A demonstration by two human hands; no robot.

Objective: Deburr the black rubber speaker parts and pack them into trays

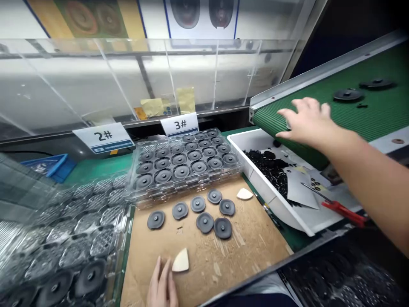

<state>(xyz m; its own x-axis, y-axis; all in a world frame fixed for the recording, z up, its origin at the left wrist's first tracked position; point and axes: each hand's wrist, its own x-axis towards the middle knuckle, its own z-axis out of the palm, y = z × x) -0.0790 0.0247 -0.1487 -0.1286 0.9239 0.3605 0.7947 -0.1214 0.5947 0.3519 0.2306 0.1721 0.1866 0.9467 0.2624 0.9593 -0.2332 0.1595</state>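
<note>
Cream wedge [180, 261] on a cardboard board [255, 256].
The left hand [161, 283], cut off by the frame edge, lies narrow beside the wedge; the right hand [306, 121], spread wide and empty, sits over the green belt [367, 115] beyond the board.

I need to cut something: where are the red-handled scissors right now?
In the head view, the red-handled scissors lie at the right in the white plastic tray, blade over a grey sheet, just below the person's right forearm.
</note>
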